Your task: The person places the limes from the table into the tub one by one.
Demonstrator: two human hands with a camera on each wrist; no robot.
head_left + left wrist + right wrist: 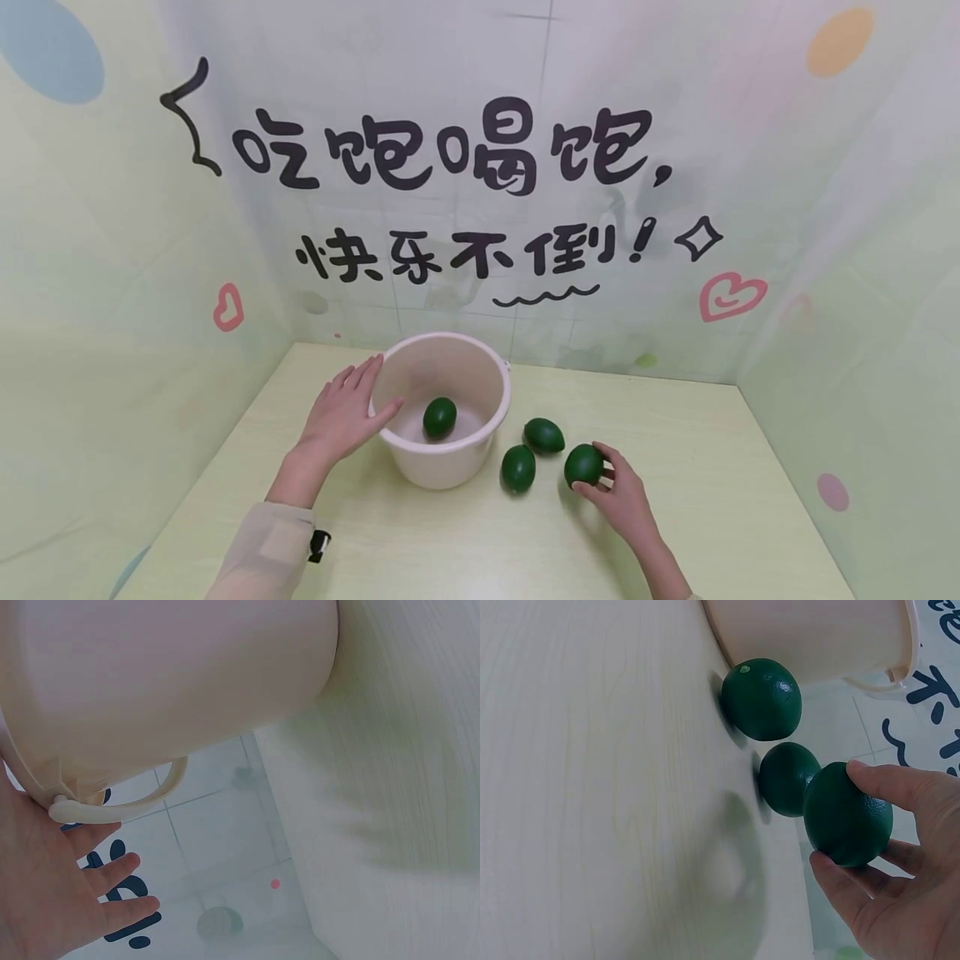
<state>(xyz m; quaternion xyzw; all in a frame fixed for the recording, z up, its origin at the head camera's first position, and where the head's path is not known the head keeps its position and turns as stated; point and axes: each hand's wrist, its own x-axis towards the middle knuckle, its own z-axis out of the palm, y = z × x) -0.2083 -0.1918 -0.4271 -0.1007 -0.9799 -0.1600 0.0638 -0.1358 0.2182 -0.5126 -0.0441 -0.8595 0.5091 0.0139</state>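
A pale pink bucket stands upright with one dark green lime on its bottom. My left hand rests at the bucket's left rim, thumb across the edge and the other fingers stretched out straight. In the left wrist view, those fingers lie beside the bucket's handle. My right hand pinches a second lime between thumb and fingertips, raised over the table with its shadow below. Two more limes lie between this hand and the bucket, a nearer lime and a farther lime.
The light wood-grain table meets a printed backdrop with black lettering behind the bucket. Printed side sheets enclose it left and right. A black buckle sits by my left sleeve.
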